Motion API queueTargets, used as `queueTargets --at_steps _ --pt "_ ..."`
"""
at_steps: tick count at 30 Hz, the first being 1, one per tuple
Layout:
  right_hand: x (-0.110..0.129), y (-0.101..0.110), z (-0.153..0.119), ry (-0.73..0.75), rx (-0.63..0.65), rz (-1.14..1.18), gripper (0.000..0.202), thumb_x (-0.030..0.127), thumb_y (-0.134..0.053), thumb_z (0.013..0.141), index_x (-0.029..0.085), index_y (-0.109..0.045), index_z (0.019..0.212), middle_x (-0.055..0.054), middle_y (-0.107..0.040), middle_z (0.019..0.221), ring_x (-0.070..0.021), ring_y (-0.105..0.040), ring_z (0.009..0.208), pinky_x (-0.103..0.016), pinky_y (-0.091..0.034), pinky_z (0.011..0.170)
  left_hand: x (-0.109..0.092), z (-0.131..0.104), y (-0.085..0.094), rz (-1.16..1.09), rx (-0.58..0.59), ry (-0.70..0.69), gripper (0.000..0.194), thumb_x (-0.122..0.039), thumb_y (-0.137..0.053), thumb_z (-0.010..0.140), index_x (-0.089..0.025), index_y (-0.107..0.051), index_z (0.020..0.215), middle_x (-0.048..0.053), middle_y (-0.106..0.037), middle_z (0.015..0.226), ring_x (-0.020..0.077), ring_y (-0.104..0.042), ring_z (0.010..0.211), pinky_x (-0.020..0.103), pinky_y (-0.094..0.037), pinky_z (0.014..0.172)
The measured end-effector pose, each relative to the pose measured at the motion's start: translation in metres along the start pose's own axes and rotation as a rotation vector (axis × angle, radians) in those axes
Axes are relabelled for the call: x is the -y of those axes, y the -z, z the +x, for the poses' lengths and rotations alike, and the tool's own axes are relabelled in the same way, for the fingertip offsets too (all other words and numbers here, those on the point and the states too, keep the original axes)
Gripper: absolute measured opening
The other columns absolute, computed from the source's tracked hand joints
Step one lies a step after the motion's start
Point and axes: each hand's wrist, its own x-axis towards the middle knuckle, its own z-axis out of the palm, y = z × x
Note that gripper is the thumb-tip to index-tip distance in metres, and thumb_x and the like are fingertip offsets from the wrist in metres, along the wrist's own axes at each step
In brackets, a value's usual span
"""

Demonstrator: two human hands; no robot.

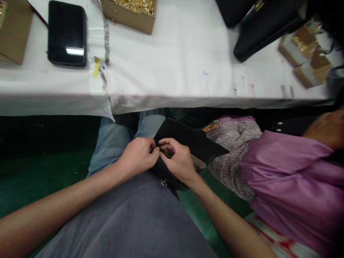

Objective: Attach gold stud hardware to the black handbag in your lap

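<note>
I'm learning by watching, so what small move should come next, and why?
Probably steady the black bag with the right hand while the left hand works: the fingers of both meet at the bag, which is at the lap, off the table. What they touch there is hidden.

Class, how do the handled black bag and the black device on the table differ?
The black bag is at the left hand and right hand; the device lies on the table. The bag's flap has a pointed corner; the device has rounded corners. Both are black.
</note>
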Motion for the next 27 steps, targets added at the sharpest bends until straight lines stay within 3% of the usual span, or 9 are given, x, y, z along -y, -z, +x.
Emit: queueTargets --at_steps 5,12,19,22,27 --pt "-0.003 0.01 0.002 -0.046 0.077 0.103 0.025 0.028 -0.079 0.099 0.025 -0.073 0.123 -0.003 -0.085 0.105 -0.0217 -0.083 0.097 -0.033 -0.065 0.085 0.012 0.0 0.006 -0.235 0.126 0.042 0.032 -0.05 -0.069 0.105 -0.023 -0.076 0.092 -0.001 -0.073 0.081 0.0194 -0.065 0.076 0.036 -0.041 0.067" --pt "-0.003 0.012 0.003 -0.112 0.13 0.093 0.028 0.022 -0.077 0.097 0.025 -0.081 0.125 -0.003 -0.085 0.119 -0.0243 -0.082 0.11 -0.042 -0.067 0.103 0.018 -0.008 -0.005 -0.362 0.087 0.05 0.023 -0.045 -0.067 0.11 -0.026 -0.078 0.11 0.001 -0.079 0.103 0.0224 -0.072 0.095 0.035 -0.052 0.084" --pt "0.005 0.003 0.002 -0.047 -0.05 0.002 0.029 0.017 -0.078 0.095 0.025 -0.08 0.122 -0.005 -0.083 0.118 -0.023 -0.081 0.106 -0.04 -0.068 0.098 0.024 -0.011 -0.007 -0.417 0.052 0.026 0.02 -0.04 -0.07 0.109 -0.028 -0.079 0.122 0.001 -0.08 0.118 0.023 -0.073 0.113 0.035 -0.054 0.096" --pt "0.003 0.002 0.002 -0.064 -0.035 0.072 0.034 0.016 -0.081 0.091 0.024 -0.078 0.123 -0.003 -0.083 0.109 -0.02 -0.081 0.1 -0.034 -0.068 0.092 0.023 -0.013 -0.006 -0.391 0.052 0.018 0.018 -0.04 -0.069 0.11 -0.028 -0.078 0.119 -0.001 -0.08 0.115 0.0224 -0.073 0.11 0.035 -0.053 0.093" --pt "-0.006 0.012 0.008 -0.086 0.114 0.223 0.028 0.015 -0.081 0.09 0.022 -0.074 0.117 -0.002 -0.081 0.104 -0.0171 -0.079 0.094 -0.031 -0.064 0.087 0.02 -0.014 -0.004 -0.351 0.081 0.015 0.015 -0.038 -0.069 0.11 -0.026 -0.078 0.109 -0.003 -0.078 0.102 0.0194 -0.072 0.094 0.034 -0.05 0.084"
